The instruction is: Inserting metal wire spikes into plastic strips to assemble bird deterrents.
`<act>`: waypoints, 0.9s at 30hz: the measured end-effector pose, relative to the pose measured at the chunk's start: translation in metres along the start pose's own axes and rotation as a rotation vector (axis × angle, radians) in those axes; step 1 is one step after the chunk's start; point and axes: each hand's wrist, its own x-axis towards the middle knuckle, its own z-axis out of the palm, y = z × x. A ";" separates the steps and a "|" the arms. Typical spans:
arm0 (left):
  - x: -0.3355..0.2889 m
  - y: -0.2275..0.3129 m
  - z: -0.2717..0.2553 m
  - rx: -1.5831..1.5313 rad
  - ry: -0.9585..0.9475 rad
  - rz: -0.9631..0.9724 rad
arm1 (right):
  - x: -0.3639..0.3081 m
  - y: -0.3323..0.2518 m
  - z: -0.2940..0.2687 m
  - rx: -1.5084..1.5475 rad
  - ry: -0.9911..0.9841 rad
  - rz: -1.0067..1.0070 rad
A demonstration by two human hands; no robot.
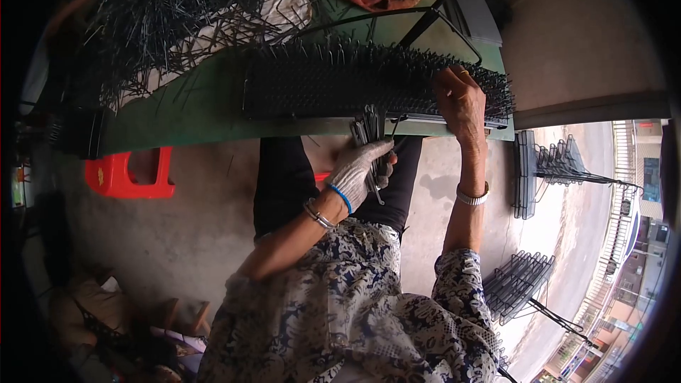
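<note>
White-gloved, the left hand clasps dark metal rods at the near edge of a black board. Bare, the right hand curls over its right end, any grip unclear. Beyond, loose rods heap on a green table.

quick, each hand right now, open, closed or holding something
Left hand: closed, holding rods.
Right hand: curled over the rack; whether it holds anything can't be told.

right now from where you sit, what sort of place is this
Probably a small workshop: a green worktable bears a heap of thin dark rods and a long black block bristling with more, and a street shows past wire racks on the right.
</note>
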 end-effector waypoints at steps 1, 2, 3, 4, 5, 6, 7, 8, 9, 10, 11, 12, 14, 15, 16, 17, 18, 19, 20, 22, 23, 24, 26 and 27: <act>0.002 -0.001 0.000 -0.001 0.001 -0.003 | 0.001 -0.001 0.005 -0.013 0.022 -0.004; 0.003 -0.001 0.000 -0.003 0.001 -0.005 | 0.002 0.000 0.009 -0.026 0.044 -0.009; 0.003 -0.001 0.001 -0.002 0.001 -0.008 | 0.001 0.003 0.014 -0.108 0.025 -0.023; 0.002 0.000 0.002 -0.004 0.011 -0.002 | 0.001 0.002 0.017 -0.107 0.023 -0.021; 0.002 0.001 0.002 -0.004 0.019 0.004 | 0.000 0.000 0.021 -0.156 0.030 -0.027; 0.002 0.000 0.003 -0.003 0.019 0.001 | -0.001 -0.002 0.023 -0.206 0.037 -0.031; 0.002 0.001 0.002 0.005 0.027 0.010 | -0.002 -0.009 0.021 -0.232 0.110 -0.097; 0.002 0.001 0.001 0.013 0.033 0.018 | -0.007 -0.013 0.021 -0.229 0.109 -0.100; 0.002 0.002 0.000 0.012 0.035 0.020 | -0.012 -0.017 0.022 -0.114 0.086 -0.013; 0.002 0.003 -0.001 0.017 0.038 0.031 | -0.018 -0.020 0.020 0.001 0.062 0.071; 0.003 0.003 -0.003 0.024 0.041 0.040 | -0.028 -0.022 0.020 0.237 -0.077 0.207; 0.003 0.003 -0.004 0.022 0.043 0.040 | -0.035 -0.027 0.020 0.239 -0.080 0.206; 0.004 0.003 -0.001 0.022 0.024 0.005 | -0.042 -0.044 0.015 0.666 -0.281 0.447; 0.005 0.003 -0.001 0.022 0.020 0.002 | -0.044 -0.047 0.013 0.774 -0.248 0.474; 0.006 0.002 -0.002 0.026 -0.018 0.018 | -0.047 -0.046 0.010 0.771 -0.245 0.475; 0.007 0.001 -0.002 0.029 -0.057 0.033 | -0.050 -0.043 0.008 0.858 -0.204 0.481; 0.007 0.002 -0.001 0.030 -0.060 0.033 | -0.051 -0.041 0.006 0.944 -0.163 0.485; 0.007 0.002 0.000 -0.005 -0.031 0.046 | -0.049 -0.043 0.002 0.841 -0.033 0.525; 0.008 0.002 0.001 -0.040 -0.002 0.059 | -0.047 -0.045 -0.002 0.735 0.094 0.563; 0.014 0.005 -0.002 -0.054 0.004 0.065 | -0.042 -0.037 0.001 0.709 0.224 0.480; 0.016 0.005 -0.003 -0.069 0.012 0.073 | -0.038 -0.036 0.002 0.613 0.292 0.455; 0.017 0.003 -0.004 -0.070 0.014 0.073 | -0.034 -0.035 0.004 0.518 0.358 0.428; 0.017 0.001 -0.001 -0.092 0.054 0.081 | -0.031 -0.029 0.011 0.471 0.388 0.382; 0.018 0.000 0.000 -0.091 0.053 0.081 | -0.031 -0.026 0.015 0.412 0.390 0.338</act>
